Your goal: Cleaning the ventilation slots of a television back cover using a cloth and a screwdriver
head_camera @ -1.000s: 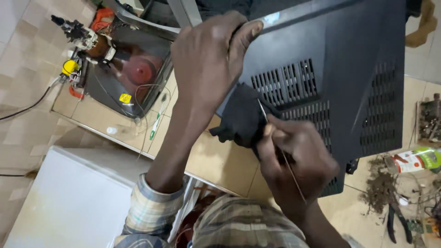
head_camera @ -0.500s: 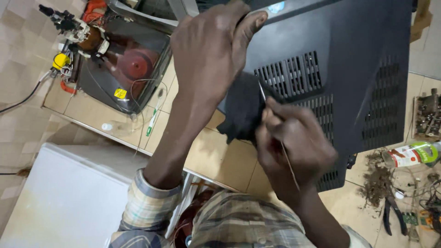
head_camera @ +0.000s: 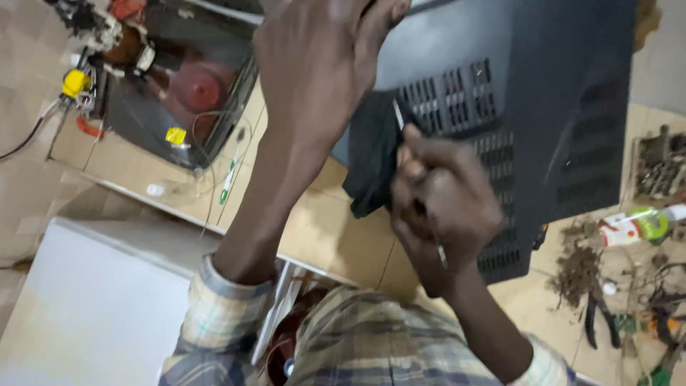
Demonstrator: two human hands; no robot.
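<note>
- Beige floor tiles spread under the whole scene, with a white panel at lower left and clutter at both sides.
- Left hand is wrapped over the top edge of the black vented casing, fingers curled closed on it; it holds the casing tilted above the floor.
- Right hand is closed around a thin metal tool, its tip against the vent slots beside a dark cloth hanging at the casing's lower corner.
- Judged risk: the slim tip may skid across the slots and jab the left forearm, since both arms cross close together; the casing could also pivot if the upper grip slackens.
- Outward left, an opened appliance chassis with a red disc and yellow part lies well apart; a pen-like stick rests beside it.
- Right side is crowded: a spray bottle, pliers and debris near the casing's edge; freest room seems to be the tiles below the cloth.
</note>
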